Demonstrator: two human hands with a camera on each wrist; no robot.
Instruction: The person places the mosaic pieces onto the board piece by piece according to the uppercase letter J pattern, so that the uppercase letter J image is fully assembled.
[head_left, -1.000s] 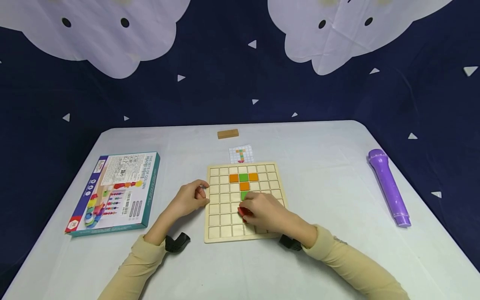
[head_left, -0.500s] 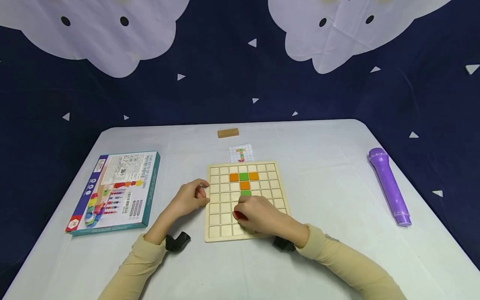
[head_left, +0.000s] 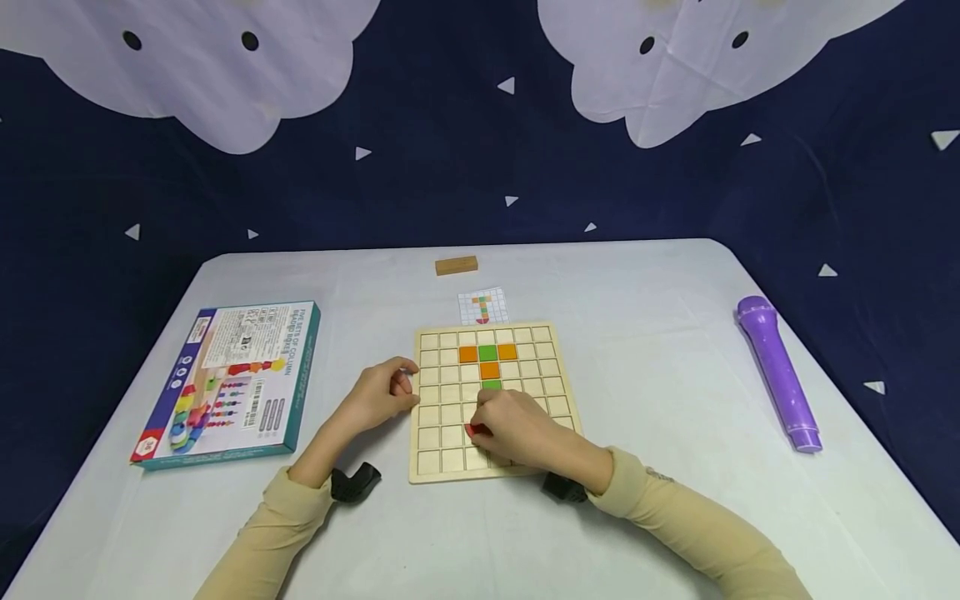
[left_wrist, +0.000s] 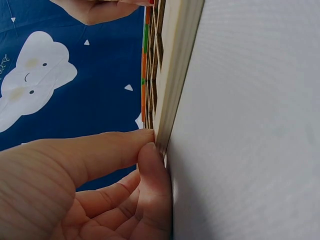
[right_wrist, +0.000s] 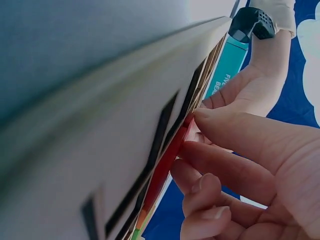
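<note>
A wooden grid board (head_left: 438,461) lies flat in the head view. Orange tiles (head_left: 489,371) and green tiles (head_left: 487,353) form a T in its cells. My left hand (head_left: 378,392) is at the board's left edge, thumb and forefinger touching the rim a little apart, other fingers loosely bent. Over the lower middle cells, my right hand (head_left: 517,429) pinches a red tile (right_wrist: 167,162) between thumb and forefinger, low against the board. In the head view most of the red is hidden under the fingers, with only a sliver showing at their left.
Behind the board lies a small pattern card (head_left: 483,307), and beyond it a wooden block (head_left: 456,266). A boxed toy set (head_left: 232,379) rests at the left. At the right lies a purple microphone-shaped tube (head_left: 778,375). A dark cloth (head_left: 420,200) hangs behind the table.
My right hand has shifted slightly left and down on the board with the red tile, then stayed almost still. The left hand has kept its place at the edge.
</note>
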